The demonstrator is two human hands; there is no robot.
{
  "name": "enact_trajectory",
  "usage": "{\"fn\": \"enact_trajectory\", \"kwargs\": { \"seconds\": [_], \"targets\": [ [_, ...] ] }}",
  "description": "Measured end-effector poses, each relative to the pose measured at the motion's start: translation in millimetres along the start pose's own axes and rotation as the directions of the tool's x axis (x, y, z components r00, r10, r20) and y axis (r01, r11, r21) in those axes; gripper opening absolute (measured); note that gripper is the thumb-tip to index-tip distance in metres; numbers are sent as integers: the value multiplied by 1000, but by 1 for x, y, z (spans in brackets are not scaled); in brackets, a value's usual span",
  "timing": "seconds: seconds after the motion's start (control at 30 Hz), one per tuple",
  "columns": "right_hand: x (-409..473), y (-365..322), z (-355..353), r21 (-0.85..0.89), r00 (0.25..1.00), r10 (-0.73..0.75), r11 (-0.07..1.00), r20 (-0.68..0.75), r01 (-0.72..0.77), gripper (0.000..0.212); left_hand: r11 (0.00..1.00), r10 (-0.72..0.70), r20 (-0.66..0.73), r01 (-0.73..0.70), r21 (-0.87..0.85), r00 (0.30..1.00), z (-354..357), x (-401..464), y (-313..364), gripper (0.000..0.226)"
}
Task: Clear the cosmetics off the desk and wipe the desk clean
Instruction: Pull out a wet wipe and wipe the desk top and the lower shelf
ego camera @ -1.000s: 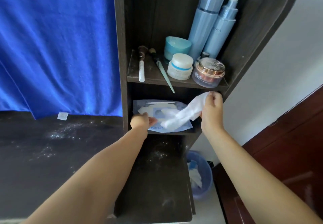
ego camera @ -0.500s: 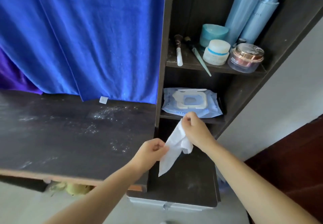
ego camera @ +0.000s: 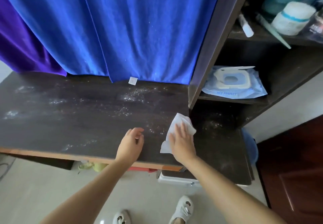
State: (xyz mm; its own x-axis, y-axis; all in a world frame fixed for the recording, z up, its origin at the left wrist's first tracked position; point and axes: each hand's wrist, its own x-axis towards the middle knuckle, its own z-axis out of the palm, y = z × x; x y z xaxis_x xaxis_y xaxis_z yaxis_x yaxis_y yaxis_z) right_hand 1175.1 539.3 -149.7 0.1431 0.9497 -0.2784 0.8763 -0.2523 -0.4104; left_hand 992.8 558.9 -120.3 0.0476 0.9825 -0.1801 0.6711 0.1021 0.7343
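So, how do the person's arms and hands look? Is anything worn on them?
Both arms are bare right up to the frame edge: no sleeves show. The left hand and the right hand carry no gloves, and I see no rings, watch or bracelet on either wrist. The fingernails look short and plain, though blur hides fine detail.

Both arms bare to the elbow – no sleeves in view – and white shoes (ego camera: 182, 209) with cut-out holes on the feet.

Dark wooden table (ego camera: 78, 119), dusted with white powder (ego camera: 132, 96) across the top. White wipe (ego camera: 176, 126) flat near the right end. Shelf (ego camera: 232, 99) at the right edge, wipe pack (ego camera: 234, 84) on it.
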Motion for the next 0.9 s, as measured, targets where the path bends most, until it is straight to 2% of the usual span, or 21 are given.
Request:
{"fn": "enact_trajectory", "kwargs": {
  "seconds": [0.07,0.1,0.17,0.23,0.33,0.37,0.43,0.5,0.53,0.6,0.63,0.67,0.7,0.73,0.8,0.83,0.9],
  "targets": [
    [7,-17,21,-193,995,76,977,-70,-89,68,995,41,-15,-39,94,999,-24,0,-31,23],
    [9,-33,30,-230,996,44,971,-80,-62,74,986,72,-22,-68,154,997,-35,3,-45,22],
    [8,-73,48,-268,994,-103,959,-36,89,79,946,163,-22,-150,288,986,-54,11,-69,24],
    [0,-109,64,-311,966,-257,916,35,255,67,881,252,-1,-229,413,968,-67,23,-90,36],
    [-9,-109,77,-356,896,-409,822,174,444,52,793,316,71,-304,528,946,-81,41,-111,43],
    [-11,-96,74,-370,888,-429,808,165,459,50,776,331,87,-324,542,939,-83,46,-114,43],
    [-9,-59,59,-366,926,-376,856,43,364,53,762,351,95,-343,550,932,-84,51,-116,43],
    [-1,-26,39,-319,983,-165,939,-83,130,62,768,355,90,-345,539,931,-82,53,-115,42],
    [6,-18,32,-294,988,-46,956,-146,1,65,773,353,87,-343,534,932,-81,54,-115,42],
    [26,-25,27,-247,955,162,943,-247,-224,59,782,339,75,-325,531,938,-81,55,-117,44],
    [37,-41,29,-217,934,228,932,-275,-291,55,789,329,59,-308,531,943,-81,55,-118,45],
    [46,-59,36,-194,932,238,936,-273,-295,54,798,314,39,-286,531,949,-81,55,-118,47],
    [54,-81,46,-196,953,185,952,-240,-234,55,805,296,22,-262,533,955,-81,56,-118,48],
    [57,-102,57,-213,979,67,971,-191,-108,55,809,277,10,-239,537,961,-80,55,-118,49],
    [51,-136,78,-264,968,-248,937,-34,230,60,810,251,-13,-203,550,968,-79,55,-119,51],
    [44,-142,83,-292,917,-395,872,58,394,61,810,243,-22,-190,555,970,-79,55,-120,51],
    [37,-126,75,-284,764,-622,711,173,643,55,810,237,-37,-177,559,971,-79,55,-120,50]
  ]
}}
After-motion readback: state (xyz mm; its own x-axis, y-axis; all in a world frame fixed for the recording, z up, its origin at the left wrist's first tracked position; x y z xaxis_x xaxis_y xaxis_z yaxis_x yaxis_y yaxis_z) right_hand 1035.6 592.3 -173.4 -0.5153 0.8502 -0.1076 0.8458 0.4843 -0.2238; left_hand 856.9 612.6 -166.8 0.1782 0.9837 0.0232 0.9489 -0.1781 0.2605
